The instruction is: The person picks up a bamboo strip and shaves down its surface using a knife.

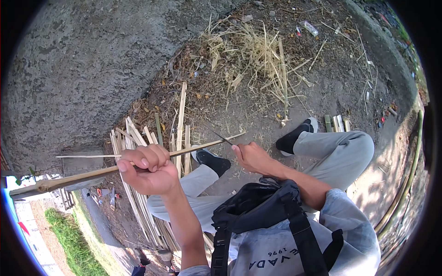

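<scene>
bamboo stick [138, 164] runs long and thin across the view, from the low left up toward the right, and your left hand [148, 169] is clenched around it near its middle, fingers curled over the top, likely to keep it steady and raised off the ground. your right hand [252, 157] sits at the stick's far end and grips a thin dark blade [222, 138], whose edge meets the tip of the stick, so the stick spans the gap between your two hands. the left grip looks set well back, probably to keep those fingers away from the blade. just below the hands your legs in grey trousers [340, 154] are folded, with dark shoes [212, 161] on the dirt ground [322, 87]. a black bag [258, 207] hangs at your chest. behind the left hand lies a pile of split bamboo strips [138, 138], and farther out a heap of dry straw-like shavings [255, 53] beside a rough concrete slab [92, 60].
</scene>
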`<state>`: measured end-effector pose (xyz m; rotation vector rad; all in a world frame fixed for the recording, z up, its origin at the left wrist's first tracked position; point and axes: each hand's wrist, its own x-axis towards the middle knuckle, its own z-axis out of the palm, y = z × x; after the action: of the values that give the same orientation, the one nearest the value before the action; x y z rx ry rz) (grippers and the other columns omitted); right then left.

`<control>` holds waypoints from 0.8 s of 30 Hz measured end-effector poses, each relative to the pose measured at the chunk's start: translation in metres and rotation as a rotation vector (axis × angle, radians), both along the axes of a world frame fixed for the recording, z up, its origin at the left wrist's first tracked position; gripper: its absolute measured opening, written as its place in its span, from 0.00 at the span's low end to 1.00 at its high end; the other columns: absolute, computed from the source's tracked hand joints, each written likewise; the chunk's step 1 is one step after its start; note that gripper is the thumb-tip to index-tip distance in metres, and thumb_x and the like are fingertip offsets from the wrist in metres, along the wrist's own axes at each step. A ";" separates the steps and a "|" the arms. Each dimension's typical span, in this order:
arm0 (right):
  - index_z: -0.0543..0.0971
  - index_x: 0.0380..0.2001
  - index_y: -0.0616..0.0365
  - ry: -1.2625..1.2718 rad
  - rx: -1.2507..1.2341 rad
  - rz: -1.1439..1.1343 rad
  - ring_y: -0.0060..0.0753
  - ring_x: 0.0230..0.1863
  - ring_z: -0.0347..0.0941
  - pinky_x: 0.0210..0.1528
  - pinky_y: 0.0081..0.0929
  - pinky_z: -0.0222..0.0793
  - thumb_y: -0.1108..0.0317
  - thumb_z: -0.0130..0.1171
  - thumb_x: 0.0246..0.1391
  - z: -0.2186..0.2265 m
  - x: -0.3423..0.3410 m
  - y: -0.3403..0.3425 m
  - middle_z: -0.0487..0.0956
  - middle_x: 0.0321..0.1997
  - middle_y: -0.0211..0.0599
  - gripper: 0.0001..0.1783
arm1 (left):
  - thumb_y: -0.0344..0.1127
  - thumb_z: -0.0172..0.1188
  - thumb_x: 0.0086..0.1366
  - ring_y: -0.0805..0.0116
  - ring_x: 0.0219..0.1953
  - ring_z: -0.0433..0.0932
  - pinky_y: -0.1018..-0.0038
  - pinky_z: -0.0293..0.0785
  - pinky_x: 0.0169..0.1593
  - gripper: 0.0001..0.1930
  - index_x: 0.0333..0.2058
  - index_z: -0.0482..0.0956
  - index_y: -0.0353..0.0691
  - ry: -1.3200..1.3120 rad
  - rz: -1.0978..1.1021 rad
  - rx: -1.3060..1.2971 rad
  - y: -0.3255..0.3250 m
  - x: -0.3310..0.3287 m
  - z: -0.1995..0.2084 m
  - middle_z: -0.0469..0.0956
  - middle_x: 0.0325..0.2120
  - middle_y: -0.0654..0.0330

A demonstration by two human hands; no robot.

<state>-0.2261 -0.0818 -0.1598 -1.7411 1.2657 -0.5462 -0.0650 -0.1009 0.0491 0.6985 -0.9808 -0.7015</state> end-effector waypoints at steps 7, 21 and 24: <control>0.77 0.25 0.65 -0.048 0.129 0.131 0.68 0.30 0.73 0.38 0.56 0.68 0.53 0.39 0.65 0.010 -0.002 -0.002 0.75 0.22 0.62 0.27 | 0.32 0.51 0.62 0.79 0.06 0.49 0.79 0.46 0.10 0.12 0.19 0.63 0.43 -0.040 -0.268 -0.121 0.013 0.018 -0.009 0.56 0.05 0.68; 0.76 0.25 0.64 0.052 0.048 -0.018 0.65 0.27 0.74 0.34 0.55 0.70 0.53 0.41 0.64 -0.014 0.017 0.015 0.75 0.20 0.62 0.26 | 0.25 0.52 0.53 0.80 0.03 0.55 0.81 0.58 0.09 0.08 0.18 0.65 0.42 -0.094 -0.593 -0.186 0.000 0.034 -0.004 0.61 0.03 0.68; 0.76 0.25 0.65 -0.001 0.064 0.031 0.66 0.27 0.74 0.34 0.55 0.70 0.52 0.42 0.63 -0.009 0.014 0.014 0.75 0.21 0.62 0.26 | 0.24 0.51 0.52 0.80 0.03 0.56 0.81 0.58 0.09 0.08 0.18 0.65 0.41 -0.070 -0.567 -0.186 0.003 0.034 -0.006 0.62 0.04 0.68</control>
<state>-0.2124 -0.0676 -0.1688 -1.7042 1.2403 -0.4837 -0.0308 -0.0975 0.0427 0.2772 -1.3085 -1.0654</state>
